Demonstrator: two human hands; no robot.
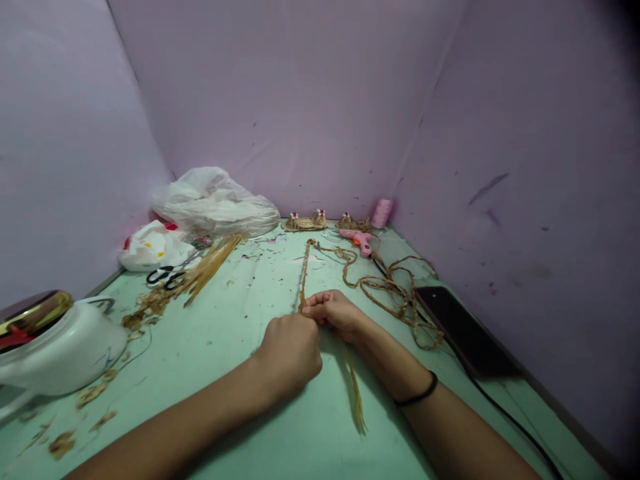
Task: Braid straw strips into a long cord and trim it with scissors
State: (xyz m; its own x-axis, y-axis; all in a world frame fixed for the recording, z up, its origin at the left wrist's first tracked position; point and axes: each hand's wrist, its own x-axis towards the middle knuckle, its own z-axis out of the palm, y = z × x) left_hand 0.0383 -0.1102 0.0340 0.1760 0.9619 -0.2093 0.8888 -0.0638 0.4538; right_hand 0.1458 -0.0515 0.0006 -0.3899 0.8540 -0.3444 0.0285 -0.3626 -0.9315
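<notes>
A thin braided fibre cord [305, 270] runs down the middle of the table towards me. At its near end my left hand [293, 350] is closed in a fist around it. My right hand [334, 312] pinches the cord just beyond, thumb against fingers, close to the left knuckles. Loose pale straw strands [356, 393] hang out below my hands onto the table. From the cord's far end a long brown length of twisted cord [373, 287] trails off to the right in loose loops. The exact grip inside my left fist is hidden.
On the left are a white pot-like container [75, 347], black-handled scissors [167, 275], a straw bundle [213, 263] and a plastic bag [215, 203]. A pink glue gun [357, 241], pink thread spool [383, 213] and woven pieces [305, 225] stand behind; a black phone [465, 330] lies right.
</notes>
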